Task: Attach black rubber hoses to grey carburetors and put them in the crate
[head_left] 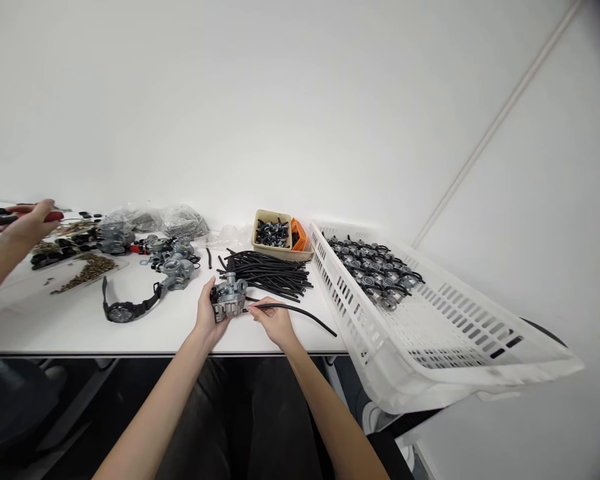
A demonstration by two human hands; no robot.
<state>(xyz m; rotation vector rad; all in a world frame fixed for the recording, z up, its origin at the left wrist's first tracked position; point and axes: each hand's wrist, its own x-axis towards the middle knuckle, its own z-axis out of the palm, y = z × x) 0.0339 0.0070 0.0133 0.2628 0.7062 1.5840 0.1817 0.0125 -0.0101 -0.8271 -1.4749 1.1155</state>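
Observation:
My left hand [208, 315] is closed around a silver carburetor [230, 297] with a black cap on top, held just over the table's front part. Between the fingers of my right hand [274, 321] is a black rubber hose [305, 312], pinched near one end. That end is at the carburetor's lower right side; whether it sits on a fitting I cannot tell. The hose's free end curves down to the right. Behind both hands lies a pile of similar black hoses [270, 272].
A white slotted crate [380, 373] at the right holds several carburetors [375, 267]. Small black parts fill a beige bin [258, 230] beside an orange basket [300, 235]. To the left are a wristwatch [121, 312], more carburetors [176, 268], brass pieces [93, 268] and a co-worker's hand [37, 220].

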